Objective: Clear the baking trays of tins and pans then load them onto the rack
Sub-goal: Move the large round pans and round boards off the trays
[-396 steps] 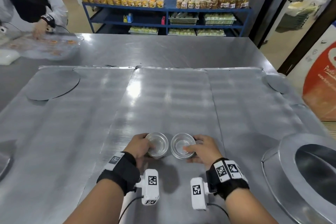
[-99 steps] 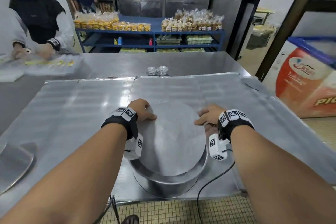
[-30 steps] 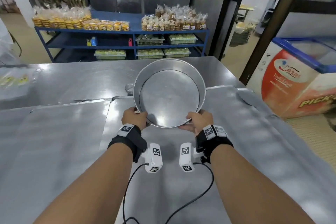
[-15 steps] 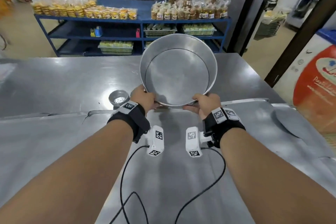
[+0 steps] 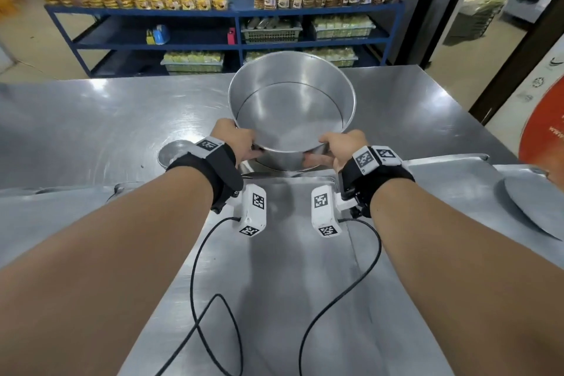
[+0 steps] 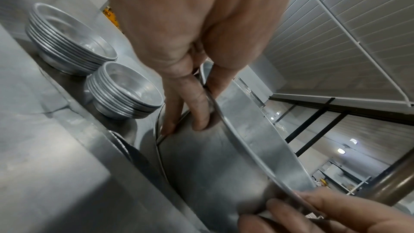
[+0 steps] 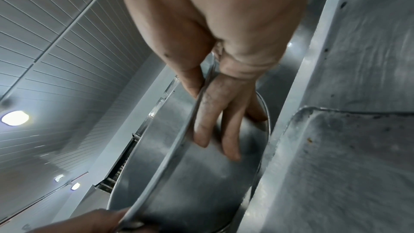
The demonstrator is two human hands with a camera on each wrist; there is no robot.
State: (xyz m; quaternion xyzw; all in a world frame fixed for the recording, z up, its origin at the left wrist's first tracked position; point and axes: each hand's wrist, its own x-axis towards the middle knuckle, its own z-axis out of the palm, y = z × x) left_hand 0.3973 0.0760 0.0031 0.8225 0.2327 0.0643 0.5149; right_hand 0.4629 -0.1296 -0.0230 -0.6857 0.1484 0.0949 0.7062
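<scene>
Beyond the far edge of the baking tray (image 5: 274, 253), a round pan (image 5: 293, 107) is held by both hands over the steel table (image 5: 91, 119), tipped so that its open mouth faces the person. Its near lower edge sits just above, or on, another round pan of which only a rim shows (image 6: 158, 141); I cannot tell whether the two touch.

The left hand (image 5: 236, 139) pinches the pan's rim on its left side: in the left wrist view the thumb lies inside the wall and the fingers (image 6: 199, 105) press close together against the outside. The right hand (image 5: 341, 145) pinches the rim on the right side the same way, with the thumb inside and the fingers (image 7: 215, 112) lying side by side along the outer wall, slightly fanned at the tips.

To the left of the pan, two stacks of small tins (image 6: 125, 91) stand on the table side by side, just beyond the tray's edge; the head view shows only one of them, partly hidden behind the left wrist. A flat round metal disc (image 5: 531, 204) lies on another tray at the right. Past the table stands a blue shelf (image 5: 238, 12) loaded with bagged baked goods.
</scene>
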